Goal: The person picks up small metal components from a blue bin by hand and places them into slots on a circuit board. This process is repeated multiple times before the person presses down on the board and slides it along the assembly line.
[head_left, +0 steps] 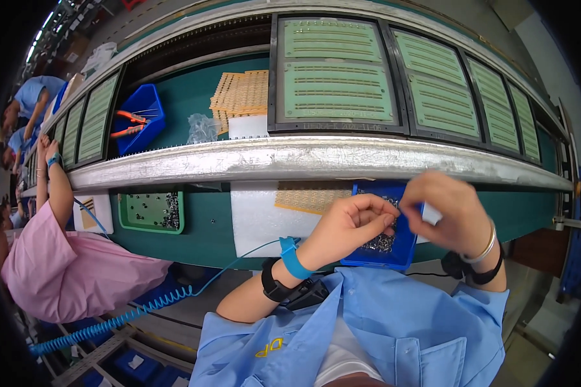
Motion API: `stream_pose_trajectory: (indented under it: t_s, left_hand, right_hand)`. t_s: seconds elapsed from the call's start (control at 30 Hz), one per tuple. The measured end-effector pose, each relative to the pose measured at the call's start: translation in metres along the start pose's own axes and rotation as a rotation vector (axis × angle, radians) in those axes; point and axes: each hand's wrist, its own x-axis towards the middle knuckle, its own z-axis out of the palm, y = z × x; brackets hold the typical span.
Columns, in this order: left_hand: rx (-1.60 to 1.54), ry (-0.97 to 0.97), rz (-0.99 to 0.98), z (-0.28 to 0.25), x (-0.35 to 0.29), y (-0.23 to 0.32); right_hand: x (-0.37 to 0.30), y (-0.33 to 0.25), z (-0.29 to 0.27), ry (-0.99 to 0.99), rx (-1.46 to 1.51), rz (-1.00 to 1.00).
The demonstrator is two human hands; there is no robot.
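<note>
My left hand (pixel 361 222) hangs over a blue bin (pixel 403 253) with its fingers curled and the thumb against them; anything in that pinch is too small to make out. Just to its right, my right hand (pixel 447 211) bends down with thumb and fingertips drawn together, slightly blurred, and what they hold cannot be seen. The two hands' fingertips are close but apart. Small metal parts (pixel 379 244) lie in the bin, partly covered by my left hand. A blue wrist strap (pixel 294 258) with a coiled cord circles my left wrist.
Beyond the metal rail (pixel 271 157), black frames hold green circuit boards (pixel 337 90). A perforated tan board (pixel 311 198) lies on white foam (pixel 255 222). Left are a green tray (pixel 150 213) of small parts, a blue bin with orange-handled pliers (pixel 130 122), and a co-worker in pink (pixel 77 264).
</note>
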Motion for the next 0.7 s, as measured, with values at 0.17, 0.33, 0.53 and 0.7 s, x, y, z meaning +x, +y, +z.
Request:
stream_pose_trajectory:
  t_s: [0.17, 0.33, 0.53, 0.7]
  left_hand:
    - [0.16, 0.02, 0.045, 0.002, -0.003, -0.002]
    - [0.269, 0.007, 0.119, 0.007, 0.002, -0.009]
    - [0.414, 0.001, 0.223, 0.005, 0.001, -0.009]
    - [0.353, -0.042, 0.203, 0.0, -0.001, -0.005]
  right_hand:
    - [0.083, 0.044, -0.015, 0.026, 0.25, 0.159]
    - [0.175, 0.113, -0.002, 0.128, -0.086, 0.09]
    - [0.217, 0.128, 0.023, 0.104, -0.236, 0.113]
    - [0.225, 0.123, 0.033, 0.068, -0.294, 0.14]
